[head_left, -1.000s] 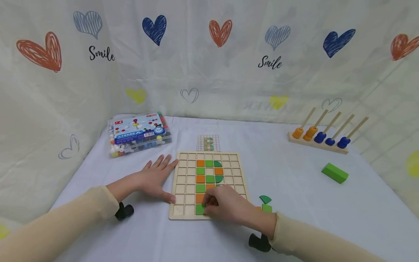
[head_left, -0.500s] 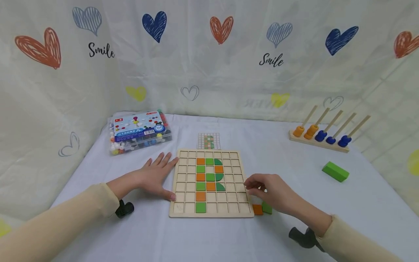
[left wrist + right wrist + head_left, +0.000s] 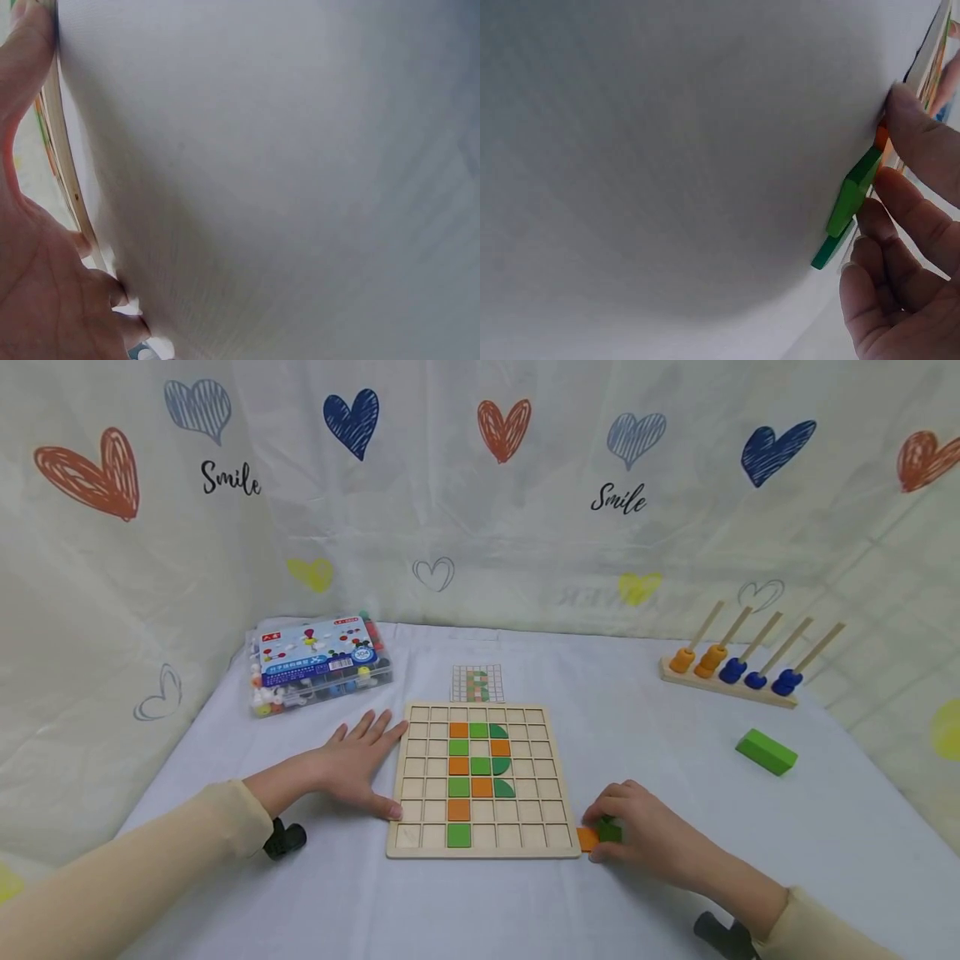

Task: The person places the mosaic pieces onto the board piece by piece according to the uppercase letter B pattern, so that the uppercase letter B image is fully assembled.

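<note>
My left hand (image 3: 354, 770) lies spread at the left edge of a wooden grid board (image 3: 420, 842), thumb and fingertips touching the rim. Inlaid orange, green and dark green tiles form a pattern in the board's middle, with an orange square (image 3: 459, 810) above the lowest green square (image 3: 459, 836). Right of the board, my right hand (image 3: 647, 828) has its thumb and index finger at opposite edges of an orange square tile (image 3: 587, 839), pinching it on the table. Beside that lies a light green tile (image 3: 848, 196); a dark green piece (image 3: 831, 249) shows in the right wrist view.
A small printed pattern card (image 3: 477, 682) lies behind the board. A clear box of coloured parts (image 3: 321, 663) stands back left. At the right are a peg stand with orange and blue beads (image 3: 731, 685) and a green block (image 3: 767, 752). A printed curtain hangs behind.
My right hand has moved from over the board's lower middle rightward to the loose tiles, and its fingers have come down around the orange one. The left hand has stayed in place.
</note>
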### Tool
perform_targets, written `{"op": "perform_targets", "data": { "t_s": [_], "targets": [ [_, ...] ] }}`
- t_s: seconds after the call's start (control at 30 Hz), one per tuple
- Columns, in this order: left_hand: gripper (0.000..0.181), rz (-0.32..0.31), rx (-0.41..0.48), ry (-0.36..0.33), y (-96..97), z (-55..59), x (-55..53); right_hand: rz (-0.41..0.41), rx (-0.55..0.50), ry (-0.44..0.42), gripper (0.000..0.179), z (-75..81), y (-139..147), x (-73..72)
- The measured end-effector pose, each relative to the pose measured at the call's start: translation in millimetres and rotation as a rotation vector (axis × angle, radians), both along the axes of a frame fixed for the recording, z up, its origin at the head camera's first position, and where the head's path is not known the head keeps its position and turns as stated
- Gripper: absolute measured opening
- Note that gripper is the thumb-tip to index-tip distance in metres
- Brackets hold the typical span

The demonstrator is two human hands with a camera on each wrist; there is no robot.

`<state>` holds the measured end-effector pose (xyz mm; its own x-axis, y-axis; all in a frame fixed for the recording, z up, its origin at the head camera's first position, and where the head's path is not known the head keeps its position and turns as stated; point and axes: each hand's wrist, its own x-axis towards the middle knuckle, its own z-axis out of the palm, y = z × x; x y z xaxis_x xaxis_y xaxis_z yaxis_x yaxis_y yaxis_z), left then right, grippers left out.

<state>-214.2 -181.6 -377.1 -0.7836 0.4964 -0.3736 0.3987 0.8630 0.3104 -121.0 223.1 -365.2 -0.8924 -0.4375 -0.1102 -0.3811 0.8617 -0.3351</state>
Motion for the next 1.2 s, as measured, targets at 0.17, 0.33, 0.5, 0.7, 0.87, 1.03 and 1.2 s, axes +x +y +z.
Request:
{"op": "perform_targets", "data": {
  "t_s": [0.17, 0.33, 0.5, 0.7, 0.87, 1.03, 1.2],
  "targets": [
    [0.130, 0.002, 0.004, -0.002, -0.6, -0.9, -0.1, -0.007, 0.020, 0.026, 0.027, -2.7, -1, 1.0],
    [0.130, 0.004, 0.006, -0.001, -0.6, -1.4, -0.1, -0.004, 0.026, 0.042, 0.022, -3.8, -1, 1.9],
    [0.131, 0.000, 0.002, 0.002, -0.4, -1.6, -0.3, -0.028, 0.016, -0.001, 0.021, 0.6, 0, 1.1],
    [0.131, -0.002, -0.002, 0.005, -0.7, -2.2, -1.3, -0.083, -0.054, -0.080, 0.021, 12.6, -7, -3.5],
    [0.131, -0.003, -0.004, 0.004, -0.5, -1.8, -1.0, -0.083, -0.144, -0.165, 0.021, 14.7, -29, -4.9],
    [0.131, -0.001, -0.003, 0.004, -0.1, -2.4, -1.2, -0.042, -0.238, -0.207, 0.019, 12.4, -53, -6.1],
    [0.131, 0.003, 0.001, 0.001, 0.5, -2.0, -0.8, -0.028, -0.274, -0.223, 0.018, 9.9, -74, -8.5]
  ]
}}
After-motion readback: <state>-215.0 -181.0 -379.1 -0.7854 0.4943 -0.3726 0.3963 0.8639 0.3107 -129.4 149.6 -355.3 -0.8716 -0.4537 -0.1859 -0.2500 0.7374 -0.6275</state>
